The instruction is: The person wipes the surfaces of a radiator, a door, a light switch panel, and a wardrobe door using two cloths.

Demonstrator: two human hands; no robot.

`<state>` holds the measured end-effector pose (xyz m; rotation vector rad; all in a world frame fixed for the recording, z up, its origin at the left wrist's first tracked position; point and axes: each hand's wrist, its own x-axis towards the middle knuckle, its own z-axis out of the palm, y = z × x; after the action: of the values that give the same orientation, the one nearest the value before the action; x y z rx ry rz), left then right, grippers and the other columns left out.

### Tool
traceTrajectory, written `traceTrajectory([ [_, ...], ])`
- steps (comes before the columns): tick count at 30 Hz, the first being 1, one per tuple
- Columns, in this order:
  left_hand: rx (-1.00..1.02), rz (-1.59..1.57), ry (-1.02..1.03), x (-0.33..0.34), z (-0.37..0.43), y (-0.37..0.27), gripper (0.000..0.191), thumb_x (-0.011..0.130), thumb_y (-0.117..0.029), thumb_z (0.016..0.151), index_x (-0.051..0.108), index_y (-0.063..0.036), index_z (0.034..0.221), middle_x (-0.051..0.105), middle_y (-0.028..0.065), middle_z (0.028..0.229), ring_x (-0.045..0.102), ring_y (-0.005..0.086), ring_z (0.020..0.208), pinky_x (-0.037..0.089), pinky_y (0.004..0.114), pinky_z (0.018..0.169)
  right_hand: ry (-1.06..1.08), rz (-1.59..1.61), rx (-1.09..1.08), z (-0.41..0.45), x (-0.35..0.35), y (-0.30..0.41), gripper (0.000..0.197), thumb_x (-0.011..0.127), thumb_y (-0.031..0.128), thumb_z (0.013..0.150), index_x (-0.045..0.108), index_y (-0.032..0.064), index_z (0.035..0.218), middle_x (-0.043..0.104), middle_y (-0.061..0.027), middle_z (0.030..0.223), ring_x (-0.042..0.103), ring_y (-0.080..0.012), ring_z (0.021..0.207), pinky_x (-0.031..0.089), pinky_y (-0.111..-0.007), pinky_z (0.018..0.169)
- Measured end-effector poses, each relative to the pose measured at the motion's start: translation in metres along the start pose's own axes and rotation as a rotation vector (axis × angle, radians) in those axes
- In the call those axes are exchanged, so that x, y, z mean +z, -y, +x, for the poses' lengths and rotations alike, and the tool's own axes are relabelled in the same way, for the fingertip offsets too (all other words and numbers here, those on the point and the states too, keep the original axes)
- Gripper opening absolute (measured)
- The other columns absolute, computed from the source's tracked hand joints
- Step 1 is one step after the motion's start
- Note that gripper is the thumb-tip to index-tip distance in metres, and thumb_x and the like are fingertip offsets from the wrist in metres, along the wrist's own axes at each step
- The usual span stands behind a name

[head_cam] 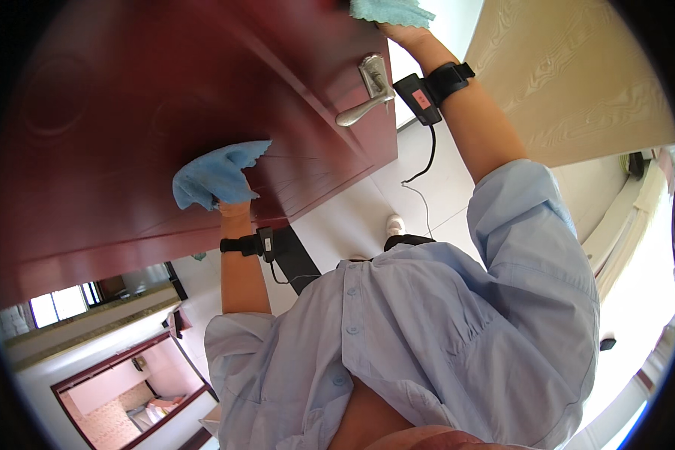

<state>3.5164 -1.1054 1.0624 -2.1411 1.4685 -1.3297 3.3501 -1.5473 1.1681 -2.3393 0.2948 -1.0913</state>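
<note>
A dark red panelled door (309, 163) stands before me. A blue cloth (216, 171) lies against its face with my left hand (237, 203) on it; the cloth covers nearly all of the fingers. Higher up, at the door's upright edge, my right hand (403, 34) holds a pale green cloth (392, 11), partly cut off by the top of the view. Below that hand, a metal lever handle (365, 112) on a backplate is fixed to the door, with my right forearm passing beside it.
A pale wood-grain panel (585, 84) rises on the right. White floor tiles (337, 216) and a dark floor strip (298, 256) lie below. Thin cables (427, 202) hang from the wrist devices. A window-like opening with a dark red frame (132, 388) shows at lower left.
</note>
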Motion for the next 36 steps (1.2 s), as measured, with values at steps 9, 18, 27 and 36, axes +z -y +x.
traceTrajectory([
  [9,-0.238,-0.009,0.067,-0.051,0.001,-0.004,0.018,0.063,-0.021,0.085,0.063,-0.0071,0.096,0.059,0.0033,0.082,0.058,0.0172,0.074,0.048,0.028,0.064,-0.167,-0.195,-0.099,-0.03,0.069,-0.06,0.032,0.048,0.018,0.088,0.057,0.0068,0.117,0.056,-0.0182,0.118,0.05,-0.037,0.112,0.04,-0.044,0.096],
  [18,-0.456,0.054,0.115,-0.125,-0.01,-0.051,0.012,0.059,-0.019,0.087,0.06,-0.0082,0.09,0.055,0.0026,0.077,0.052,0.0151,0.068,0.045,0.025,0.06,-0.165,-0.216,-0.187,-0.037,0.104,-0.078,0.033,0.05,0.02,0.088,0.056,0.0066,0.118,0.056,-0.0183,0.12,0.049,-0.0371,0.113,0.039,-0.043,0.096],
  [27,-0.846,-0.42,-0.081,-0.147,0.057,-0.064,0.011,0.062,-0.014,0.084,0.061,-0.0049,0.091,0.058,0.0038,0.079,0.055,0.0142,0.07,0.045,0.026,0.062,0.053,-0.334,-0.509,0.001,0.104,-0.013,0.007,0.063,0.008,0.06,0.058,0.0062,0.055,0.059,-0.0135,0.061,0.057,-0.0315,0.058,0.045,-0.038,0.056],
  [36,-1.013,-0.516,-0.237,-0.102,0.135,-0.044,0.012,0.064,-0.008,0.081,0.062,-0.0017,0.091,0.061,0.0049,0.081,0.058,0.0133,0.072,0.046,0.026,0.063,0.619,0.641,0.106,-0.023,0.133,0.006,0.063,0.072,0.016,0.069,0.041,-0.0006,0.121,0.059,-0.0079,0.095,0.057,-0.0165,0.085,0.047,-0.029,0.079],
])
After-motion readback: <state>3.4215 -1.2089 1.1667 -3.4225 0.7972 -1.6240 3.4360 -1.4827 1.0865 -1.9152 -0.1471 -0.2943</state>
